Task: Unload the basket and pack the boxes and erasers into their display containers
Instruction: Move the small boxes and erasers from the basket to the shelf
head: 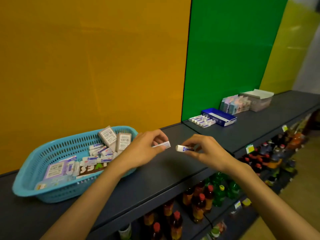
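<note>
So each hand has one eraser right now: the left hand [147,149] pinches a small sleeved eraser [162,145] between thumb and fingers, and the right hand [204,149] pinches a second eraser [184,148] the same way, white end poking out toward the left. Both are held just above the dark shelf top [173,170], nearly end to end with a small gap between them. These things look light and a bit rubbery, with a paper sleeve that could probably slide off, so I'd grab across the sleeved middle, not the bare tip, and not squeeze hard. The rest of the stock sits in the turquoise basket [34,170] on the left: more erasers, a few small boxes [107,135] standing at the far end with barcode-type labels too blurry to read, and a flat pack near the front with big upside-down letters, something like "VES", can't make out more. The sleeves have a blue logo and print I can't read either. Further right along the shelf there's a row of erasers [201,120] already laid out, touching or right beside the blue display tray [225,116], then pastel boxes [233,104] next to a grey carton [259,103]. My guess is both erasers are headed for that blue tray. Bottled drinks [199,201] fill the shelves below.
</note>
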Demonstrator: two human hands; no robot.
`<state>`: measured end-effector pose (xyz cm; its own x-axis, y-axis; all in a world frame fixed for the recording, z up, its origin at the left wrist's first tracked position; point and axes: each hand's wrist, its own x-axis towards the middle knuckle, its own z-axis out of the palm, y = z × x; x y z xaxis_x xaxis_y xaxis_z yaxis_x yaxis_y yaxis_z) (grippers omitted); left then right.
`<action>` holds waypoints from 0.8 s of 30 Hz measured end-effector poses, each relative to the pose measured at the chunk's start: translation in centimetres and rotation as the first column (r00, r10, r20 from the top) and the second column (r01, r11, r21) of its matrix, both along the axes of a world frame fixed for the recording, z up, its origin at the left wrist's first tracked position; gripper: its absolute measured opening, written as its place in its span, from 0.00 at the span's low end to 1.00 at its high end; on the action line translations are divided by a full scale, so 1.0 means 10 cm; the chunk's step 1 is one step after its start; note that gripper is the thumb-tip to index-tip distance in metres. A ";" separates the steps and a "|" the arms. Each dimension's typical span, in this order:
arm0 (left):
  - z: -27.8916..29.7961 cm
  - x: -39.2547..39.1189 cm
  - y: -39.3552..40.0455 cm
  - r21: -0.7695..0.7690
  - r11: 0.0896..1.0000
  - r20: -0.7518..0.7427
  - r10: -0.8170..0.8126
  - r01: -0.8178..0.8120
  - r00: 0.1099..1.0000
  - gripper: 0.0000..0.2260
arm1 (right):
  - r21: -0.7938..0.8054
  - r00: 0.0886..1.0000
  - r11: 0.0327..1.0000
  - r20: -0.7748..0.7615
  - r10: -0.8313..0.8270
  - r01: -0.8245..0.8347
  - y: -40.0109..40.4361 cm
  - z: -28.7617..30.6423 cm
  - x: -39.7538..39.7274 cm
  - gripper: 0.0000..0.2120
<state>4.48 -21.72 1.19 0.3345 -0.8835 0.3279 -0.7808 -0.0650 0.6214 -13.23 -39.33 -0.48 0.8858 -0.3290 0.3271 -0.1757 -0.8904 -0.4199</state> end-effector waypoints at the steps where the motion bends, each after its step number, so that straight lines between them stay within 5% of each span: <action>1: -0.03 -0.12 -0.12 0.001 1.000 0.001 -0.007 0.007 1.000 0.08 | 0.010 1.000 1.000 -0.002 -0.009 0.009 -0.10 -0.02 -0.14 0.10; 14: -0.38 -1.58 -1.74 0.019 0.998 0.073 0.059 -0.060 0.996 0.06 | 0.037 0.998 0.998 -0.038 -0.044 0.046 -1.55 -0.45 -1.72 0.07; 24: -0.61 -1.67 -2.51 0.105 0.982 0.065 0.150 -0.156 0.987 0.07 | 0.094 1.000 0.996 0.000 -0.010 0.010 -2.37 -0.64 -1.88 0.09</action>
<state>-12.25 -46.82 -4.91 0.4522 -0.8549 0.2542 -0.7899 -0.2516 0.5593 -32.00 -63.06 -6.89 0.8822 -0.3670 0.2949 -0.1838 -0.8451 -0.5020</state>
